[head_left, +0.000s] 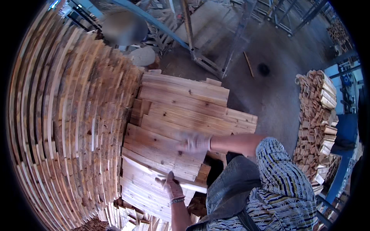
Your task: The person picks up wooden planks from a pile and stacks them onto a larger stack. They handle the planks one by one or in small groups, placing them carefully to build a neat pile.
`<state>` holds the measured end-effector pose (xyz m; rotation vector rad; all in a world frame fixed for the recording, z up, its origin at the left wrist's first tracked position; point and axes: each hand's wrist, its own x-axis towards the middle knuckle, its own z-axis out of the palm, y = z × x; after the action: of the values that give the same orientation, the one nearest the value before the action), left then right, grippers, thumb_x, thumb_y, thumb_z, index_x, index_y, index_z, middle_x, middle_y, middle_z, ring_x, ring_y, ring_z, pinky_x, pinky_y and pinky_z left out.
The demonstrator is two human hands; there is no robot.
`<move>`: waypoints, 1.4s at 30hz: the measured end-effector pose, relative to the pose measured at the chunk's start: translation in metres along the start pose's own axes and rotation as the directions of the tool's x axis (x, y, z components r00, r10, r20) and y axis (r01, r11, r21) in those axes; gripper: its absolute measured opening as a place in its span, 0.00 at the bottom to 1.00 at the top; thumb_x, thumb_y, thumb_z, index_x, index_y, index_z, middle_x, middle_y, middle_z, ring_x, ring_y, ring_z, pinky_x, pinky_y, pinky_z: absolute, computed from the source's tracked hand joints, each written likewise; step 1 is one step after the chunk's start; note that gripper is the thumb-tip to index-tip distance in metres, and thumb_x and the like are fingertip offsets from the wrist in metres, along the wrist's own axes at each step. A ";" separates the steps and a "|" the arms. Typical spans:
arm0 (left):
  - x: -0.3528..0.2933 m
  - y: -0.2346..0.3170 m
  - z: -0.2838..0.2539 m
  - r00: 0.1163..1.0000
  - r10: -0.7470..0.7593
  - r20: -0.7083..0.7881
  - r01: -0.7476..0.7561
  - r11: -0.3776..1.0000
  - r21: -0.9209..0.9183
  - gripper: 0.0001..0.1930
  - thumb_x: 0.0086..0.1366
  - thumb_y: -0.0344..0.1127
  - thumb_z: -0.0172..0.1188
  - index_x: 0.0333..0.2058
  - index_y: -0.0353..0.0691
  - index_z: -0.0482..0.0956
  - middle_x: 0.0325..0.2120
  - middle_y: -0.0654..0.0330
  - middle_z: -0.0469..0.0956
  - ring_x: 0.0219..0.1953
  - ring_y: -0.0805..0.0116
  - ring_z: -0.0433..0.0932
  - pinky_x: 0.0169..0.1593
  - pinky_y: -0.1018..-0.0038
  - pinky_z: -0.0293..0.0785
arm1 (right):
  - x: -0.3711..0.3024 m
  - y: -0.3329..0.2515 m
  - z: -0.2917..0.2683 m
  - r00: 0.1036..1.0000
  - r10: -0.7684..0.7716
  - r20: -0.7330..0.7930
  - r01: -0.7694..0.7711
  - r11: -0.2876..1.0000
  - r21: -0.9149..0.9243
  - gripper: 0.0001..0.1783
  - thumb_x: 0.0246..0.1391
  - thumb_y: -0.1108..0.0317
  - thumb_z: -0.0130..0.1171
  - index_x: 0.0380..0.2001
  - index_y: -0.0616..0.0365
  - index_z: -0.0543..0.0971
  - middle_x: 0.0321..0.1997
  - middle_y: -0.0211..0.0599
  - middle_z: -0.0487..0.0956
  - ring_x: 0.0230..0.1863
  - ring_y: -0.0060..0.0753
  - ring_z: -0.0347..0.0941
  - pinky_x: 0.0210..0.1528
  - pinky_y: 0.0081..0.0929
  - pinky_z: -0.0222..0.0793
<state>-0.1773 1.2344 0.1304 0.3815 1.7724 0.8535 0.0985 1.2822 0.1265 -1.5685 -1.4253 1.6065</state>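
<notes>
I saw my left hand (pixel 172 187) clenched on a pale plank (pixel 165 173) atop the low board stack (pixel 181 115); my right hand (pixel 196 142) lay flat there, released. A tall plank wall (pixel 65 127) crowded the left.

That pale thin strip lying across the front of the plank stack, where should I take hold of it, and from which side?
Take the strip by its long edges near the middle, coming down from above. It lies flat across the planks and looks thin and long, so an end hold would probably let it sag. The left hand already rests there; the right hand is on the planks.
</notes>
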 end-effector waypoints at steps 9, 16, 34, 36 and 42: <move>-0.105 0.044 0.189 0.666 0.343 0.663 -0.258 0.939 -0.227 0.38 0.73 0.59 0.46 0.69 0.35 0.55 0.65 0.49 0.65 0.67 0.56 0.63 0.71 0.61 0.53 | -0.064 -0.010 -0.066 0.999 -0.032 0.015 0.019 0.843 0.538 0.46 0.61 0.38 0.56 0.71 0.55 0.57 0.59 0.53 0.75 0.60 0.46 0.72 0.62 0.37 0.67; -0.004 0.106 0.234 0.977 0.109 0.183 -0.211 0.614 0.760 0.54 0.62 0.57 0.65 0.73 0.36 0.42 0.74 0.45 0.44 0.76 0.58 0.43 0.75 0.63 0.42 | -0.064 0.039 -0.258 0.963 0.216 -0.164 -0.164 0.946 0.281 0.37 0.59 0.56 0.58 0.68 0.55 0.62 0.44 0.49 0.81 0.45 0.47 0.78 0.53 0.38 0.74; 0.095 0.047 0.172 0.994 0.111 0.022 -0.025 0.025 0.999 0.65 0.58 0.78 0.52 0.72 0.36 0.27 0.72 0.35 0.32 0.73 0.31 0.34 0.71 0.44 0.47 | 0.078 0.210 -0.297 0.871 0.449 -0.201 -0.412 0.889 0.201 0.24 0.64 0.49 0.52 0.53 0.57 0.73 0.39 0.46 0.82 0.38 0.40 0.77 0.43 0.38 0.73; 0.095 0.069 0.209 0.999 0.017 0.049 -0.050 0.051 0.997 0.65 0.58 0.77 0.53 0.71 0.35 0.25 0.72 0.35 0.31 0.73 0.32 0.34 0.71 0.45 0.47 | 0.072 0.188 -0.270 0.863 0.505 0.005 -0.474 0.815 -0.334 0.40 0.62 0.58 0.50 0.72 0.58 0.49 0.46 0.57 0.81 0.52 0.55 0.78 0.52 0.46 0.72; 0.123 0.064 0.161 0.995 -0.099 -0.025 0.011 -0.138 0.990 0.67 0.56 0.78 0.54 0.71 0.30 0.29 0.71 0.34 0.45 0.70 0.31 0.50 0.69 0.49 0.53 | 0.082 0.190 -0.266 0.907 0.406 -0.111 -0.421 0.880 -0.221 0.19 0.65 0.61 0.45 0.54 0.58 0.69 0.42 0.57 0.81 0.45 0.57 0.79 0.46 0.46 0.73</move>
<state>-0.0846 1.4140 0.0650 1.3212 2.0218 -0.9520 0.3845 1.3785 -0.0237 -2.1668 -1.3554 1.6386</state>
